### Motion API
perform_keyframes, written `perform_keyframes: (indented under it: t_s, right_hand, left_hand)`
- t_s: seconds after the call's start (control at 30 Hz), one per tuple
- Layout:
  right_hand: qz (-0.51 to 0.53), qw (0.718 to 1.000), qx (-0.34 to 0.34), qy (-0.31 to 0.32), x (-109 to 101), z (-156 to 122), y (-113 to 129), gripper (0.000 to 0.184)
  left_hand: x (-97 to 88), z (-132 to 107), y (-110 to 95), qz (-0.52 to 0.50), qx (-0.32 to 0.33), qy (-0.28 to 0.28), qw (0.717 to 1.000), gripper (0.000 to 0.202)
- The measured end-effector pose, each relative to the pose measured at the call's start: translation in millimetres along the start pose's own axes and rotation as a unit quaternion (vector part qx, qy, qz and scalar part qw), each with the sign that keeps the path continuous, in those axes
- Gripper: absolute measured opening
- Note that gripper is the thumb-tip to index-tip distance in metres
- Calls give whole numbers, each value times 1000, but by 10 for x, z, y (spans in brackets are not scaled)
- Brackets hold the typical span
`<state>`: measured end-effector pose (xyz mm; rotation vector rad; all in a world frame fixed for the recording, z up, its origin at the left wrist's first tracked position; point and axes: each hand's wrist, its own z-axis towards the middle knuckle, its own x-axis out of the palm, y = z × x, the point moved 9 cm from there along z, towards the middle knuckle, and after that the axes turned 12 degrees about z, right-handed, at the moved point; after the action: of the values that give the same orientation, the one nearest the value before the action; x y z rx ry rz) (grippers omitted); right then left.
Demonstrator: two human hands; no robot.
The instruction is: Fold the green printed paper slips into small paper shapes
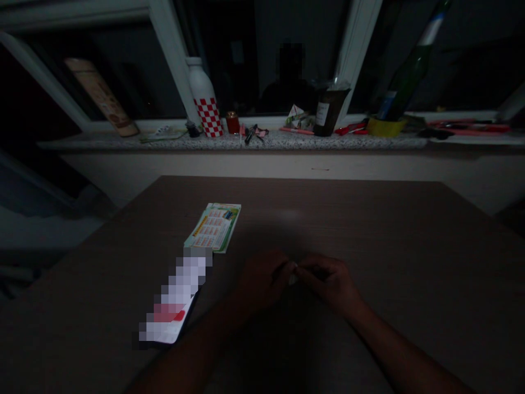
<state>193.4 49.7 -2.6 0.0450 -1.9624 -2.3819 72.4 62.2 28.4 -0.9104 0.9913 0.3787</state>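
Two bare forearms (394,345) are seen nearest the camera, stretched in from the bottom edge over a dark wood-look table (389,230), by which most of the lower view is filled. Beyond it, a white-framed window (164,60) is set across the top, its panes dark, with the dim outline of a person shown in the middle one. Below the window, a speckled stone sill (158,143) is crowded with objects. At its right, a green bottle (410,74) is tilted to the right, its base set in a yellow ring (385,127); at its left, a tan patterned flask (100,98) is stood, then a white bottle (205,101) banded with red checks. On the table, left of the hands, a phone (176,298) is laid with its screen lit and mostly blurred out. The left hand (262,276) and the right hand (330,279) are brought together in shadow, fingers curled and fingertips pinched. Just past the phone, a small stack of printed cards (215,227) is placed. Smallest of all, a pale object (292,279) is gripped between both hands' fingertips above the table; its exact form cannot be told.
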Motion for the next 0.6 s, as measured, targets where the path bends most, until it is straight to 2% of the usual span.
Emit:
perform_keyframes:
  t_s: [0.07,0.17,0.43,0.6]
  right_hand:
    - [18,1000,16,13,34,-5,-19,16]
    - [60,997,50,22,68,-19,-63,19]
    - [94,991,96,14,58,-48,-142,26]
    - [123,987,101,14,63,-35,-158,25]
  left_hand:
    - [12,-3,-12,16,16,17,1000,27]
    - [35,-4,-4,-16,19,39,999,30]
    - [142,5,140,-95,-55,79,991,42]
    - [134,7,106,-99,-49,81,991,42]
